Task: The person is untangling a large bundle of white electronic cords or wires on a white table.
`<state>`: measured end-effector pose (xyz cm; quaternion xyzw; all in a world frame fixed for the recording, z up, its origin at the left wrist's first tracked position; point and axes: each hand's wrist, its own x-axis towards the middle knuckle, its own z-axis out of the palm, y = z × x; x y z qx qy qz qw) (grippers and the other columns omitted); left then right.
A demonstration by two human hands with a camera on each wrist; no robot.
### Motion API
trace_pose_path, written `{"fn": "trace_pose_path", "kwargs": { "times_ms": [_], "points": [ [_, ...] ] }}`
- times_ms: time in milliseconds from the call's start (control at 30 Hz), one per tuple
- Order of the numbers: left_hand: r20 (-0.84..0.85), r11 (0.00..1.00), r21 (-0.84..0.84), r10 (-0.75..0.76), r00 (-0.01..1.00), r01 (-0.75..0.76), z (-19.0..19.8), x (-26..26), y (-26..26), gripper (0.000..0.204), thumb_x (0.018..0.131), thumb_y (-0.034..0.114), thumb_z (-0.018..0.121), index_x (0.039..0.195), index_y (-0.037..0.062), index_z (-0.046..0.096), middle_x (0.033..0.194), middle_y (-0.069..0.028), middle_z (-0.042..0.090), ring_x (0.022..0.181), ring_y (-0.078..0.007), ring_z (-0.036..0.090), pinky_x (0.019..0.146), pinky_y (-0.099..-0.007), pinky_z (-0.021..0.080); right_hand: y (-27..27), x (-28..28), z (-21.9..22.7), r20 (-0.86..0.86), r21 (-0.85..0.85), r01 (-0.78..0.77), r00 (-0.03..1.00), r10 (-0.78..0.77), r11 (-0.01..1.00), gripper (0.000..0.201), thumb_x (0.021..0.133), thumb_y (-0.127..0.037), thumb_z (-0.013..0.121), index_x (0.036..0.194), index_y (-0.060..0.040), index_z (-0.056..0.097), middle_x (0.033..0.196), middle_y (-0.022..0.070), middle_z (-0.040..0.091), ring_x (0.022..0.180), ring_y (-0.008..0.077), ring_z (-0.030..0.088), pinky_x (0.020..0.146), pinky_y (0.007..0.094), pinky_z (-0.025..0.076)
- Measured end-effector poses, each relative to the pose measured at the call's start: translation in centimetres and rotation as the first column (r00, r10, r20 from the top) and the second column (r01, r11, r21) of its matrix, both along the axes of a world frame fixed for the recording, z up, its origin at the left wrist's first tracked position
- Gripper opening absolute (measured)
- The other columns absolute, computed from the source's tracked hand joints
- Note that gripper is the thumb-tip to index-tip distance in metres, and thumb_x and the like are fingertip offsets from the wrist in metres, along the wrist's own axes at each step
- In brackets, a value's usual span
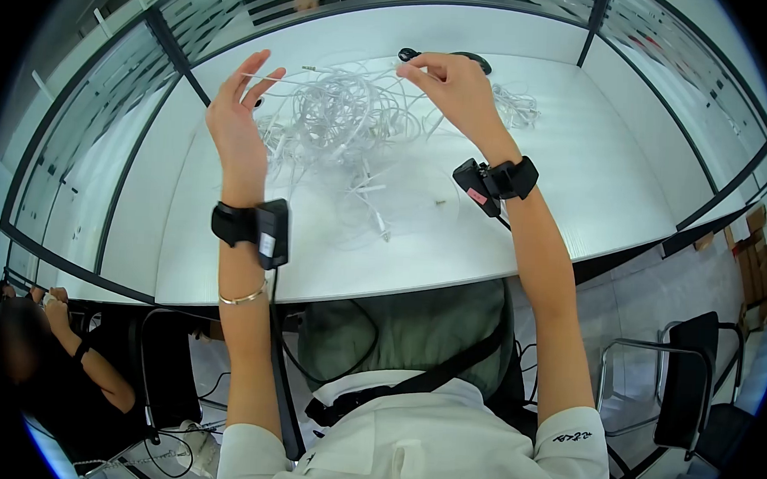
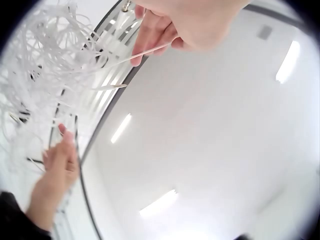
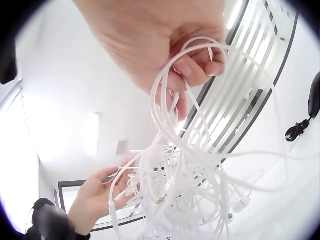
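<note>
A large tangle of white cables [image 1: 334, 107] lies between the two hands in the head view; whether part of it is lifted off the table I cannot tell. My left hand [image 1: 240, 132] is raised at its left side. A thin white strand [image 2: 142, 53] runs from the left hand's fingers [image 2: 161, 31] into the tangle [image 2: 45, 60]. On the other side, my right hand [image 1: 461, 92] pinches white cable between thumb and fingers. Cable loops [image 3: 162, 95] hang from the right hand [image 3: 175, 55] over the tangle [image 3: 175, 185]. A metal plug [image 2: 120, 86] shows at one cable's end.
A black cable bundle [image 1: 473, 62] lies behind the right hand, with more white cable [image 1: 516, 108] near it. Low partitions surround the white table [image 1: 576, 215]. A small piece [image 1: 440, 202] rests right of the tangle. Another person [image 1: 91, 363] sits at lower left; chairs stand at right.
</note>
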<state>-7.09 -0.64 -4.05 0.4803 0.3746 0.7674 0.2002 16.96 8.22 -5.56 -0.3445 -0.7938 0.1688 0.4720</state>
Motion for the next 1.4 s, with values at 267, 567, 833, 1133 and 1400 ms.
{"fn": "trace_pose_path", "kwargs": {
  "times_ms": [267, 567, 833, 1133, 1400],
  "points": [
    [-0.200, 0.918, -0.289, -0.336, 0.920, 0.272, 2.3, 0.3, 1.3, 0.041, 0.095, 0.026, 0.043, 0.082, -0.0054, 0.066, 0.088, -0.0175, 0.068, 0.088, -0.0264, 0.066, 0.091, -0.0323, 0.043, 2.1, 2.0, 0.3, -0.330, -0.097, 0.036, 0.942, -0.066, 0.995, 0.044, 0.091, -0.041, 0.051, 0.072, -0.0033, 0.064, 0.048, -0.0025, 0.036, 0.047, 0.0075, 0.034, 0.048, 0.0266, 0.027],
    [-0.618, 0.935, -0.355, -0.248, 0.746, 0.016, -6.6, 5.0, 3.0, 0.059, 0.077, 0.022, 0.069, 0.128, 0.0065, 0.044, 0.125, -0.0165, 0.052, 0.116, -0.0234, 0.051, 0.090, -0.0333, 0.042, 3.5, 0.9, -1.2, -0.416, 0.114, -0.021, 0.907, 0.067, 0.993, 0.035, 0.092, -0.032, 0.053, 0.080, 0.0002, 0.060, 0.085, 0.0085, 0.053, 0.075, 0.0186, 0.050, 0.071, 0.0280, 0.040],
    [-0.751, 0.966, -0.207, -0.054, 0.659, -0.157, -5.8, 4.3, 2.3, 0.061, 0.068, 0.005, 0.070, 0.124, 0.0127, 0.050, 0.100, -0.0103, 0.054, 0.087, -0.0237, 0.054, 0.080, -0.0329, 0.045, 3.8, 4.3, 0.2, -0.726, -0.108, 0.045, 0.679, -0.109, 0.993, 0.040, 0.092, -0.039, 0.053, 0.090, 0.0001, 0.060, 0.083, 0.0030, 0.058, 0.076, 0.0106, 0.053, 0.070, 0.0248, 0.041],
    [-0.648, 0.926, -0.236, 0.075, 0.758, -0.294, -5.3, 2.5, 1.3, 0.048, 0.071, 0.001, 0.066, 0.117, 0.0134, 0.058, 0.092, -0.0061, 0.062, 0.077, -0.0149, 0.056, 0.073, -0.0254, 0.043, 5.9, 4.7, -2.8, -0.139, 0.456, 0.447, 0.890, -0.435, 0.769, 0.018, 0.085, -0.024, 0.056, 0.084, -0.0098, 0.067, 0.088, 0.0058, 0.062, 0.077, 0.0213, 0.056, 0.073, 0.0311, 0.043],
    [-0.526, 0.970, -0.219, -0.212, 0.824, 0.110, -5.0, 3.7, 0.9, 0.057, 0.070, 0.005, 0.068, 0.124, 0.0109, 0.050, 0.105, -0.0023, 0.057, 0.092, -0.0123, 0.052, 0.084, -0.0274, 0.041, 0.0, -1.1, -3.7, 0.238, 0.183, -0.261, 0.947, 0.214, 0.948, 0.038, 0.078, -0.030, 0.067, 0.109, -0.0093, 0.059, 0.100, 0.0045, 0.060, 0.086, 0.0250, 0.057, 0.078, 0.0330, 0.046]
  ]
}}
